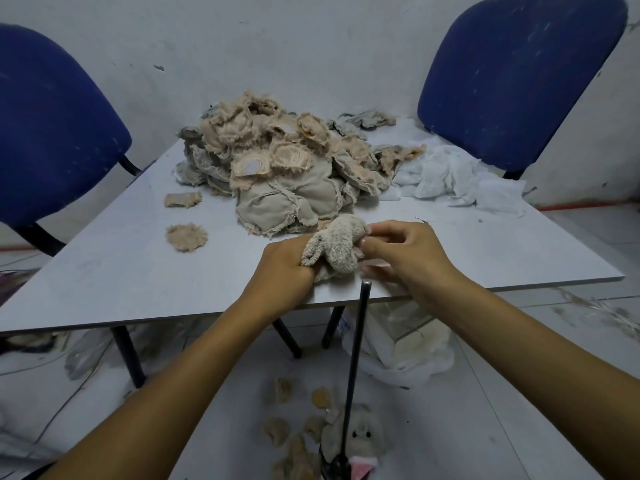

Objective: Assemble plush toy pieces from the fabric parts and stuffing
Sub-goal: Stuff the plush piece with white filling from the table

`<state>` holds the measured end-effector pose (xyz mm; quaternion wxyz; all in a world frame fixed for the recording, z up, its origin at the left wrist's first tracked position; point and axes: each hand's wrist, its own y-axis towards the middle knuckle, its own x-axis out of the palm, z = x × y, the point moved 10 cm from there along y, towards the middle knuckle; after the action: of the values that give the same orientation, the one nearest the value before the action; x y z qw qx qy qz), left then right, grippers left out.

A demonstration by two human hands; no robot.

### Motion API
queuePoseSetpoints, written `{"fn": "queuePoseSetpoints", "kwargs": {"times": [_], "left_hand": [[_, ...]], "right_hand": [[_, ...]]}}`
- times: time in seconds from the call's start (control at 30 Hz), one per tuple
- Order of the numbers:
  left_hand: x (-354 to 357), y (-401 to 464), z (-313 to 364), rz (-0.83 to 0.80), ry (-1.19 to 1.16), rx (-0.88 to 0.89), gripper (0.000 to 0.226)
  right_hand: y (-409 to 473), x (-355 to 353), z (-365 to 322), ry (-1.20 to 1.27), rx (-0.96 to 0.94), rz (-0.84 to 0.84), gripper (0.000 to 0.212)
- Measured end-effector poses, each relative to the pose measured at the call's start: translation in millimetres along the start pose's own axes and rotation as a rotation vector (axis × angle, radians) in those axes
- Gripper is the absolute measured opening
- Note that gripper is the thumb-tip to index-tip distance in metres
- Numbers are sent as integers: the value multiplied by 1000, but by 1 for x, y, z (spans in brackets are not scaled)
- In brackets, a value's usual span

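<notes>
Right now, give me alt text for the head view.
Both hands, left and right, grip a small beige plush piece at the near edge of a grey table. Behind it lies a heap of frayed fabric parts, flanked by two blue chairs.

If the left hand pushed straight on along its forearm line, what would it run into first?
Probably the plush piece, which the left hand already grips near the table edge. Past that lies the big fabric pile, though depth from this head view is unclear.

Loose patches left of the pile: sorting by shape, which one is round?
The nearer patch, a fuzzy tan disc. The farther patch, closer to the pile, is a ragged oblong.
</notes>
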<state>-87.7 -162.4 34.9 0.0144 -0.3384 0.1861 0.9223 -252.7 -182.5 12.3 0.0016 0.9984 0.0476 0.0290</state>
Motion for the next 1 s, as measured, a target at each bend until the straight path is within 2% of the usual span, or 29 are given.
{"fn": "queuePoseSetpoints", "kwargs": {"times": [0.1, 0.2, 0.27, 0.3, 0.37, 0.5, 0.6, 0.67, 0.73, 0.77, 0.87, 0.93, 1.0], "left_hand": [[-4, -1, 5, 23, 17, 4, 19], [-35, 2, -14, 176, 69, -124, 10], [-60, 2, -28, 298, 241, -185, 14], [-64, 3, -25, 315, 365, -147, 21], [-48, 5, -11, 240, 505, -6, 35], [3, 3, 7, -116, 511, 142, 79], [4, 10, 14, -156, 478, 163, 74], [12, 11, 8, -261, 375, 98, 67], [22, 10, -1, -345, 317, -7, 51], [24, 11, -6, -358, 356, -47, 45], [26, 19, -4, -366, 480, -29, 41], [20, 26, 1, -300, 350, -22, 48], [8, 30, 0, -160, 180, -76, 61]], "right_hand": [[1, -12, -2, 29, -23, 106, 17], [6, -41, -12, 102, -40, 230, 18], [11, -61, -21, 102, -66, 279, 20], [12, -64, -22, 81, -74, 269, 22], [15, -55, -17, 33, -74, 221, 27], [20, -35, -8, 124, -46, 149, 39], [23, -35, -22, 186, -113, 142, 40], [25, -30, -26, 194, -125, 111, 41], [27, -23, -21, 104, -56, 85, 42], [26, -20, -17, 26, -21, 60, 47], [19, -9, -15, -283, -67, -6, 90], [15, -5, -19, -324, -156, 13, 103], [13, 0, -25, -269, -225, -2, 105]]}}
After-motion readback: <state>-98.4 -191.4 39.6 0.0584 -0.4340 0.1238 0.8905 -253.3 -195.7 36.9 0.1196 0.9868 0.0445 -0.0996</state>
